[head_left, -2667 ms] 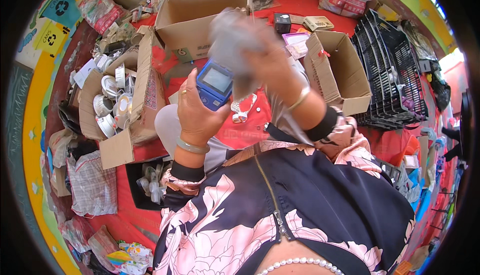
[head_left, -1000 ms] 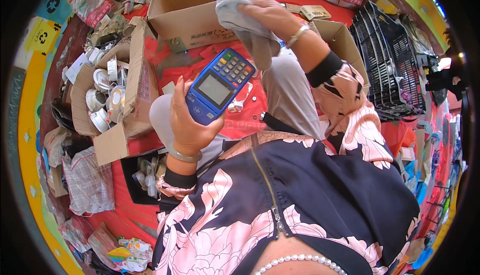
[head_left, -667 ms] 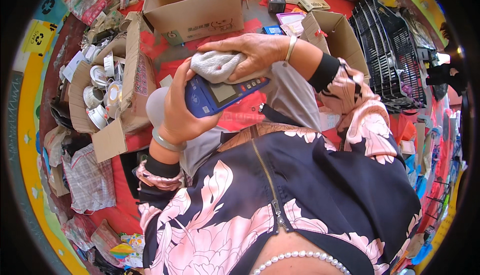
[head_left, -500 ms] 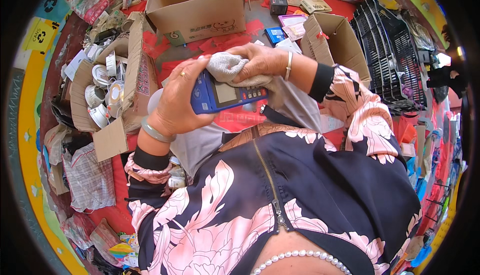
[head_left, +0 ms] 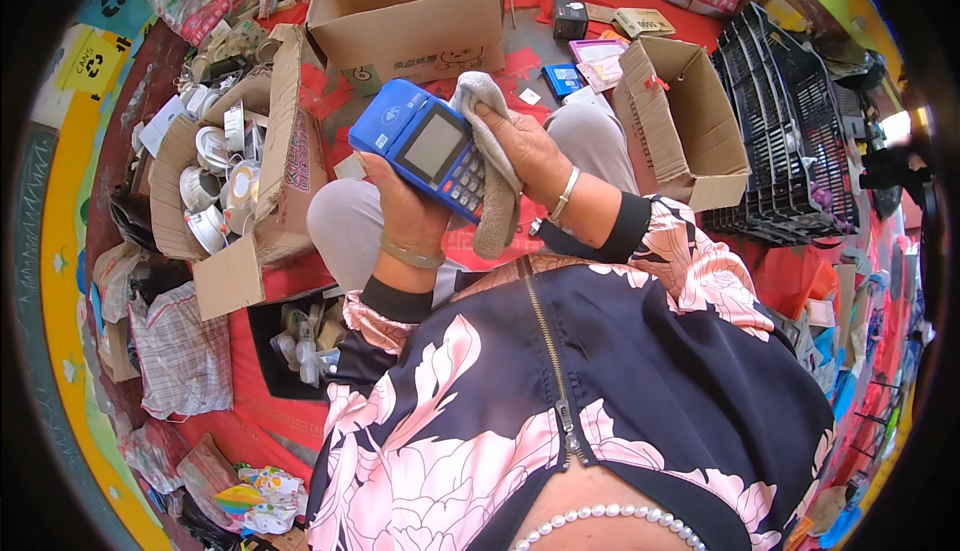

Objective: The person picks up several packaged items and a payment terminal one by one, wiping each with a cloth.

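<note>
In front of my body, my left hand grips a blue handheld card payment terminal from below, near its lower left edge. The terminal is tilted, its grey screen and keypad facing up. A grey cloth is bunched in my right hand, which presses it against the terminal's right side. The cloth hangs down past the keypad and covers part of that edge. The fingers of my left hand are partly hidden under the terminal.
At the left, an open cardboard box holds several round white lamp-like fittings. A larger box stands ahead, with a smaller one and black plastic crates at the right. A black container with small items is beside my left arm.
The terminal has turned and risen, so its top now points up and left. My right hand with the cloth has shifted from its top edge to its right side. My left forearm has moved right.
</note>
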A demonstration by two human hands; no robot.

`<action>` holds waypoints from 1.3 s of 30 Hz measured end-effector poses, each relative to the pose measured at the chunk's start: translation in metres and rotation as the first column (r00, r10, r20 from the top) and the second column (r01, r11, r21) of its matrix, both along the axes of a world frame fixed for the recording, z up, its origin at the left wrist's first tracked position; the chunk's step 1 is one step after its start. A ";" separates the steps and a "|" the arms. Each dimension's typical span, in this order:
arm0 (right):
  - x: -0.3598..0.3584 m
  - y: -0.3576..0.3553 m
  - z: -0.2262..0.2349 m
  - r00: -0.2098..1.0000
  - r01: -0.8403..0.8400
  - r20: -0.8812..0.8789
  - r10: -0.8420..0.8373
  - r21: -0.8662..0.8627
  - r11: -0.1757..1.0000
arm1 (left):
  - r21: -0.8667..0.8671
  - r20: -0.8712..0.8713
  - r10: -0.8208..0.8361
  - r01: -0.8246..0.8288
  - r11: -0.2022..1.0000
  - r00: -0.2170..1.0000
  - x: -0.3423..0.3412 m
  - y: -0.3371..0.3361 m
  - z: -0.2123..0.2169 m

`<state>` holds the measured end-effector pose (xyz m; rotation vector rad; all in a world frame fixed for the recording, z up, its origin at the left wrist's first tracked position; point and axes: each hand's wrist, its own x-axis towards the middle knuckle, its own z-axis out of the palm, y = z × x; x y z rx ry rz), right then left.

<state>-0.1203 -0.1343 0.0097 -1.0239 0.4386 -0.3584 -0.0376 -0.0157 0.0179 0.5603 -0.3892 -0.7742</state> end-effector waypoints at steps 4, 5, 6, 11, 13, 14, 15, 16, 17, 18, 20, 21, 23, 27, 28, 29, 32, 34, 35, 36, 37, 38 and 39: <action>-0.004 -0.013 0.016 0.962 -0.006 -0.274 -0.022 -0.102 0.995 | -0.001 -0.104 -0.047 0.047 0.999 0.993 0.007 0.006 0.003; -0.004 -0.019 0.019 0.937 0.005 -0.342 -0.065 -0.173 0.985 | -0.003 -0.105 -0.062 0.062 0.998 0.992 0.008 0.008 0.004; -0.006 -0.028 0.021 0.948 0.075 -0.298 -0.110 -0.126 0.989 | -0.010 -0.111 -0.084 0.083 0.996 0.990 0.009 0.009 0.005; -0.011 -0.018 0.057 0.983 0.137 0.172 -0.064 -0.454 0.880 | -0.054 0.009 -0.173 0.174 0.983 0.985 0.013 0.009 -0.001; 0.003 -0.005 0.036 0.962 0.242 0.268 0.046 -0.922 0.303 | -0.001 -0.034 -0.135 0.135 0.991 0.990 0.007 0.005 0.000; 0.006 0.013 0.044 0.977 0.203 0.208 0.035 -0.973 0.111 | 0.012 -0.026 -0.132 0.132 0.991 0.991 0.011 0.007 -0.012; 0.008 0.024 0.046 0.989 0.150 0.150 0.003 -0.985 -0.086 | 0.024 -0.020 -0.138 0.138 0.990 0.990 0.012 0.004 -0.015; 0.012 0.025 0.043 0.980 0.195 0.198 -0.029 -0.978 -0.073 | 0.082 -0.086 -0.111 0.118 0.990 0.990 0.004 0.004 -0.018; 0.017 0.022 0.038 0.968 0.239 0.244 -0.063 -0.969 -0.068 | 0.135 -0.151 -0.083 0.104 0.985 0.985 -0.004 0.002 -0.010; 0.020 0.017 0.035 0.952 0.284 0.289 -0.097 -0.957 -0.064 | 0.170 -0.107 -0.078 0.096 0.981 0.991 -0.008 0.002 -0.005; 0.027 -0.001 0.034 0.971 0.203 0.125 -0.205 -0.883 0.424 | 0.246 -0.014 -0.069 0.070 0.967 0.998 -0.013 0.005 0.001; 0.032 -0.011 0.032 0.975 0.165 0.026 -0.222 -0.752 0.638 | 0.243 0.000 -0.061 0.059 0.968 0.998 -0.014 0.007 0.000; 0.043 -0.042 -0.001 0.981 0.191 0.117 -0.157 -0.404 0.895 | 0.235 0.029 -0.050 0.042 0.971 0.998 -0.016 0.008 -0.002; 0.011 -0.070 -0.012 0.990 0.119 0.046 -0.135 0.264 0.957 | 0.078 0.199 -0.180 0.168 0.983 0.963 -0.011 0.017 0.005; 0.016 -0.083 -0.024 0.970 0.202 0.089 -0.225 0.218 0.955 | 0.155 0.195 -0.161 0.132 0.979 0.968 -0.008 0.017 0.002; -0.005 -0.073 0.010 0.986 0.132 0.084 -0.147 0.158 0.979 | 0.158 0.183 -0.138 0.110 0.981 0.973 -0.004 0.021 -0.005; -0.011 -0.063 0.030 0.991 0.026 0.135 0.021 -0.336 0.941 | 0.182 0.236 -0.150 0.108 0.977 0.960 0.004 0.022 -0.018; -0.002 -0.041 0.041 0.922 -0.110 0.260 0.288 -0.535 0.838 | 0.191 0.332 -0.226 0.170 0.967 0.916 0.005 0.020 -0.015; 0.002 -0.022 0.049 0.935 0.131 0.242 0.257 -0.914 0.384 | 0.425 0.183 -0.158 0.067 0.903 0.970 0.000 0.015 -0.004; 0.005 -0.004 0.059 0.911 0.379 0.369 0.185 -0.925 -0.017 | 0.333 0.512 -0.149 -0.036 0.942 0.846 0.005 0.016 -0.012; 0.004 0.001 0.062 0.911 0.383 0.363 0.196 -0.921 -0.075 | 0.319 0.548 -0.208 0.028 0.947 0.810 0.008 0.018 -0.018; 0.003 -0.003 0.059 0.932 0.335 0.303 0.197 -0.928 -0.161 | 0.302 0.582 -0.266 0.099 0.948 0.768 0.008 0.017 -0.015; 0.004 -0.011 0.053 0.951 0.285 0.242 0.194 -0.926 -0.246 | 0.288 0.616 -0.319 0.171 0.942 0.720 0.008 0.016 -0.012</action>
